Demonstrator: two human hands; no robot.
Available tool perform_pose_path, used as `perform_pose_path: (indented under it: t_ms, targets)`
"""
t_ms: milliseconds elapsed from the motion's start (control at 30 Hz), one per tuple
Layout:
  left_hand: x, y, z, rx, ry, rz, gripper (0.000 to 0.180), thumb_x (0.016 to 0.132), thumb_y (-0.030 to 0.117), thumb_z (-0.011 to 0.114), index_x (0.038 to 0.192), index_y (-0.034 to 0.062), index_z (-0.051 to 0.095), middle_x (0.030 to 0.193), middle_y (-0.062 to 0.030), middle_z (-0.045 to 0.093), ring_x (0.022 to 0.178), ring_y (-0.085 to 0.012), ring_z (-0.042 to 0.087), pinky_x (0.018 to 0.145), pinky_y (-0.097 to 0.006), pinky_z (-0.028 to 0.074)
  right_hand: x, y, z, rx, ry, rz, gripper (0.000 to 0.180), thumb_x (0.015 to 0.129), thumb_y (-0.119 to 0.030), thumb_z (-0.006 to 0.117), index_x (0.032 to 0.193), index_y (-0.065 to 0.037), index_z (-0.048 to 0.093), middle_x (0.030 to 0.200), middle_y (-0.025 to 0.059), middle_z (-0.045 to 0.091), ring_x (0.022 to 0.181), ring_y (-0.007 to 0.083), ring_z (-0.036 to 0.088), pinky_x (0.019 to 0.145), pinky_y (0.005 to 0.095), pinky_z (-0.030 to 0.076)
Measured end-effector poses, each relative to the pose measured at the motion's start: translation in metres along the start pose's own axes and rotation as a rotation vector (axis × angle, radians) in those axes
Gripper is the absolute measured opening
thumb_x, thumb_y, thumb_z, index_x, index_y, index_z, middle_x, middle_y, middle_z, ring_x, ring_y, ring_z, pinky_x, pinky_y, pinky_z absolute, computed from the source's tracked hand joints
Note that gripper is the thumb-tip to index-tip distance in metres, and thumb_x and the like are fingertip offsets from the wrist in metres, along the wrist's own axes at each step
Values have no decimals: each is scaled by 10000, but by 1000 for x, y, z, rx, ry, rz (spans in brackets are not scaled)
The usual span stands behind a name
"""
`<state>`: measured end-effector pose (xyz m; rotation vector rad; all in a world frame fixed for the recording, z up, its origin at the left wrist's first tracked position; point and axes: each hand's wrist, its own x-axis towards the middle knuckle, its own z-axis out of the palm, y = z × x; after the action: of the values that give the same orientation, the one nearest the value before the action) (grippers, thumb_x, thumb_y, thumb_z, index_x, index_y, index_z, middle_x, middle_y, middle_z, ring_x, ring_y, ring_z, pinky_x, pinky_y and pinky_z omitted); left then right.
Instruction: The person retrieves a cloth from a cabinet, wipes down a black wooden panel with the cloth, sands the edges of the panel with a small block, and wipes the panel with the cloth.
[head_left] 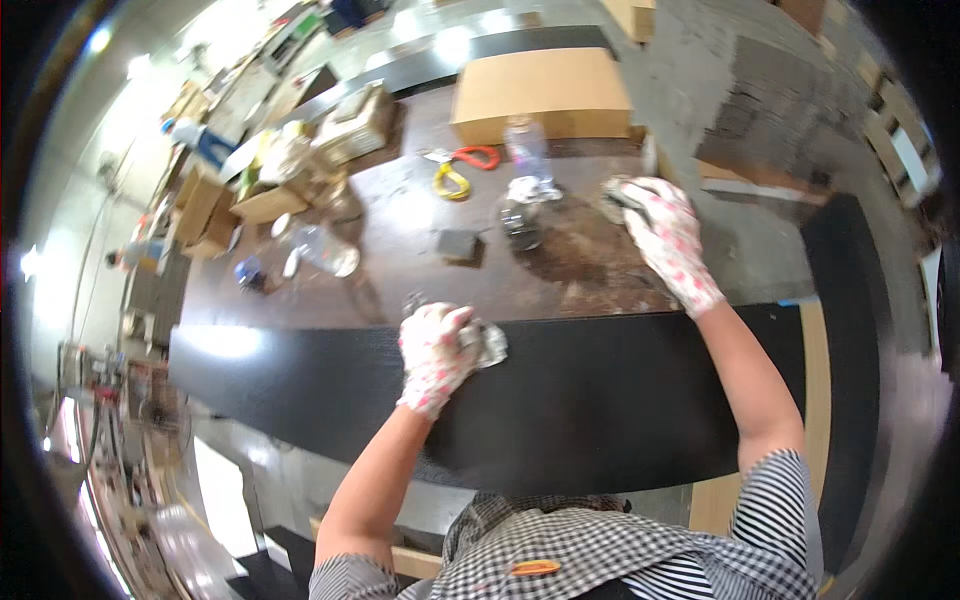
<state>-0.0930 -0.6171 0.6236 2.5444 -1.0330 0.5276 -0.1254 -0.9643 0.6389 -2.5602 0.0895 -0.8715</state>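
My left hand (435, 360), in a white glove with pink spots, is closed round a crumpled whitish rag (492, 345). It presses on the long black panel (600, 400) lying along the near side of the table. My right hand (668, 235), gloved the same way, reaches to the table's right end. Its fingers are curled over a greyish crumpled thing (617, 192) that looks like a rag, mostly hidden under the glove. Left of that hand stand a dark jar (520, 226) with white crumpled material at its top and a clear bottle (527, 150).
On the brown table (390, 225) lie red-and-yellow-handled scissors (452, 188), a dark block (457, 245), a tipped clear bottle (325, 250) and a blue-capped container (250, 273). A cardboard box (540, 90) stands at the back. Another black panel (850, 350) stretches along the right.
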Motion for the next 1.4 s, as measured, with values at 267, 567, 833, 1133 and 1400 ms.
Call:
perform_pose_path:
  t_ms: [267, 567, 833, 1133, 1400]
  targets:
    - [13, 38, 23, -100, -56, 148, 271, 783, 256, 625, 1018, 125, 653, 1036, -73, 645, 1002, -282, 610, 856, -443, 475, -86, -78, 40, 92, -66, -118, 352, 816, -60, 638, 1168, -77, 631, 1160, 130, 614, 1131, 317, 548, 997, 422, 431]
    - [-105, 19, -34, -165, -84, 83, 401, 827, 224, 590, 1201, 82, 606, 1231, -116, 577, 1161, -314, 530, 972, -468, 416, -101, -92, 39, -115, -92, -187, 403, 808, -47, 645, 1210, -61, 622, 1209, 138, 599, 1178, 315, 529, 1036, 424, 415]
    - [-270, -94, -143, -67, 326, -495, 231, 787, 118, 674, 1016, 95, 695, 1003, -92, 676, 979, -278, 629, 859, -408, 500, -75, -184, 124, 26, -115, -258, 355, 837, -103, 646, 1189, -65, 632, 1161, 123, 627, 1122, 306, 554, 995, 410, 435]
    - [-309, -79, -126, -1172, 240, -1125, 284, 965, 233, 596, 1120, 2, 652, 1002, -32, 699, 903, -91, 627, 826, -261, 507, -68, -217, 165, -17, -72, -152, 283, 823, -191, 692, 1089, -94, 674, 1014, 113, 641, 1000, 319, 584, 881, 435, 468]
    - [-292, -85, -98, -1566, 327, -1280, 288, 969, 338, 595, 944, 61, 667, 882, -20, 687, 730, -78, 599, 683, -254, 496, -95, -240, 144, -63, -144, -146, 246, 806, -219, 718, 1022, -106, 685, 987, 103, 610, 968, 315, 568, 847, 440, 464]
